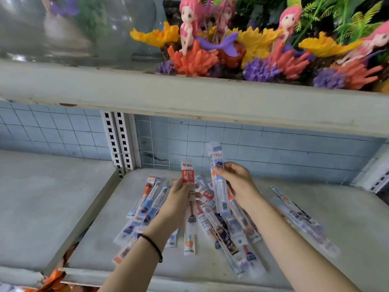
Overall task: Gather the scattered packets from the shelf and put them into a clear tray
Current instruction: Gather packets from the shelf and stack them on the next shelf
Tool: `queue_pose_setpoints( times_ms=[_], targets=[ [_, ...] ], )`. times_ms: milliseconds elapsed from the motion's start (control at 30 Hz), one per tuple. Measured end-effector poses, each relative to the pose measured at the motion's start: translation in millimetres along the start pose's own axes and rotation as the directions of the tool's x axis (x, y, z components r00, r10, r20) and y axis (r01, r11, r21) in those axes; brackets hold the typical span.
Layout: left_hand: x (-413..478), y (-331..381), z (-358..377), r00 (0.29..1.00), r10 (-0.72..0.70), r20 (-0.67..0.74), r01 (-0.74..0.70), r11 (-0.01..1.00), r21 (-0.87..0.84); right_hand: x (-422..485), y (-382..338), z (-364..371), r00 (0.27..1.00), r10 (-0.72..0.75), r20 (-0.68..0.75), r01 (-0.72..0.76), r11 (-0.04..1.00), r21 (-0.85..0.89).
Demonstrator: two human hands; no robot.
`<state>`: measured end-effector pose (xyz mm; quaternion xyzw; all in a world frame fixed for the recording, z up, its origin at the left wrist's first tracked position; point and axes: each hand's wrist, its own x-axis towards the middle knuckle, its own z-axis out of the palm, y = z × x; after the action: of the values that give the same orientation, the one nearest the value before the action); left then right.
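Grey shelf (336,197) holds the packet pile (221,228), packets mostly lying front-to-back, right under both hands: left hand (179,197) pinches a red packet (188,175) upright, right hand (237,180) grips blue packets (219,165) upright; no tray in sight.

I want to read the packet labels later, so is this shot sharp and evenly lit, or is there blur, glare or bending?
Head view: soft, even light, no hard shadows; the red-label packet in the left hand reads fairly sharp; the far-right packets are smeared; the glass bowl is blurred with pale reflections; the upper shelf edge bows from the wide lens.
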<state>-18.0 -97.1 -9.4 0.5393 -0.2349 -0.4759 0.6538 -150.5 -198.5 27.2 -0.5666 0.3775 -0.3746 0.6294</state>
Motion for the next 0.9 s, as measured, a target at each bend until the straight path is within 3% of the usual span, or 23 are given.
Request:
queue_pose_setpoints(
  times_ms=[133, 300, 500, 700, 800, 900],
  targets=[
    [2, -5, 21, 0.996, 0.04, 0.082, -0.042, 0.999, 0.024, 1, 1, 5, 0.992, 0.094, 0.083, -0.1, 0.992, 0.072],
    [6, -14, 29, 0.983, 0.048, 0.18, -0.051, 0.999, 0.015, 2, 5, 13, 0.992, 0.119, 0.033, -0.122, 0.982, 0.146],
    [6, -19, 35, 0.978, 0.114, 0.173, -0.111, 0.994, -0.026, 0, 7, 15, 0.995, 0.088, 0.045, -0.091, 0.993, 0.071],
    [14, -24, 23, 0.996, 0.07, 0.063, -0.064, 0.994, -0.087, -8, 5, -8, 0.987, 0.056, 0.149, -0.004, 0.944, -0.331],
    [17, -25, 15, 0.996, 0.08, 0.037, -0.074, 0.986, -0.151, -17, 15, -29, 0.966, 0.153, 0.21, -0.024, 0.858, -0.512],
    [18, -24, 12, 0.996, 0.09, 0.012, -0.085, 0.973, -0.214, -22, 25, -34, 0.952, 0.202, 0.229, -0.029, 0.807, -0.59]
  ],
)
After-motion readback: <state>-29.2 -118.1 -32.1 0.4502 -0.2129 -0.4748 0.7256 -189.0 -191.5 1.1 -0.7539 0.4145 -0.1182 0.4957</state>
